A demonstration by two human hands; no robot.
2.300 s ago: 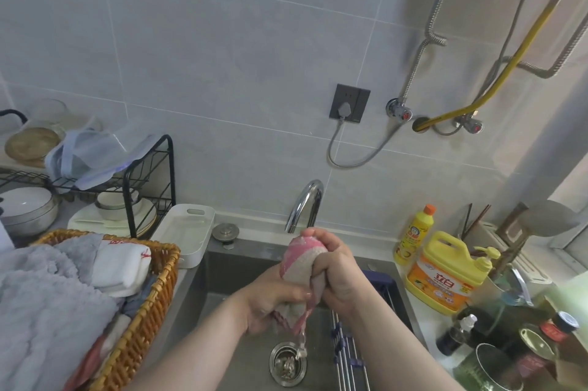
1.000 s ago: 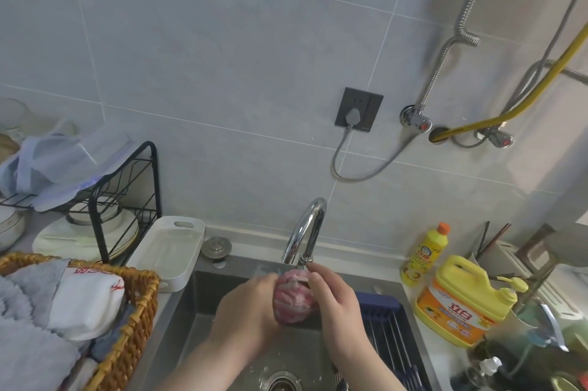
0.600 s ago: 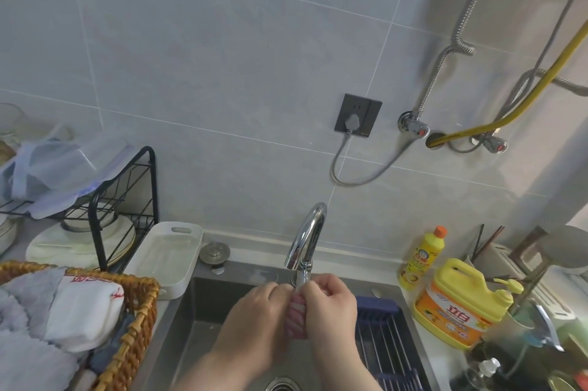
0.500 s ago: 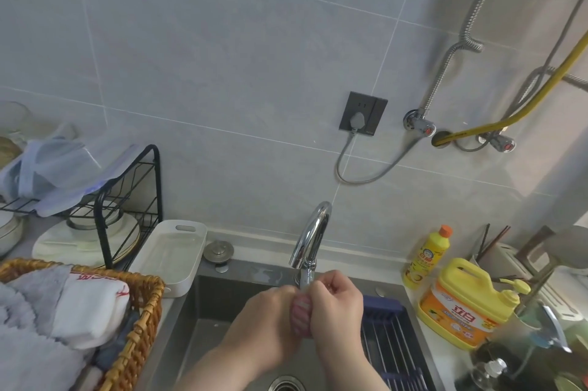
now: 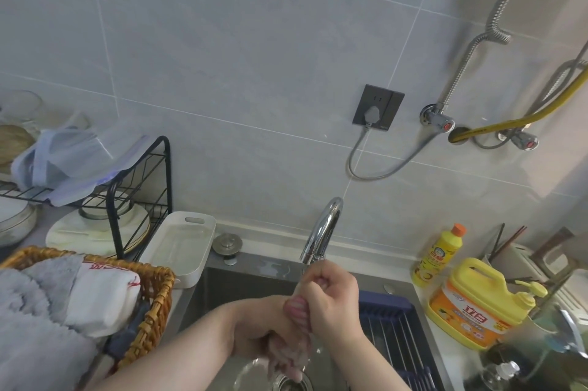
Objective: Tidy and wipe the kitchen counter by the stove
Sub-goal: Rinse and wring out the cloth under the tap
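Over the steel sink (image 5: pixel 251 279), both my hands wring a pink striped cloth (image 5: pixel 296 311) that is twisted into a tight roll. My right hand (image 5: pixel 331 301) grips its upper end just below the chrome faucet (image 5: pixel 321 231). My left hand (image 5: pixel 267 333) grips the lower end, and water drips from it toward the drain (image 5: pixel 291 384). Most of the cloth is hidden inside my fists.
A wicker basket (image 5: pixel 156 301) of towels stands at the left, with a white tray (image 5: pixel 178 247) and a black dish rack (image 5: pixel 136 199) behind it. A blue drying rack (image 5: pixel 391 333) spans the sink's right. Yellow detergent jug (image 5: pixel 477 304) and bottle (image 5: pixel 439 257) stand at the right.
The cloth went from a bunched ball under the faucet to a twisted roll. My left hand has dropped lower toward the drain, and water now runs off the cloth.
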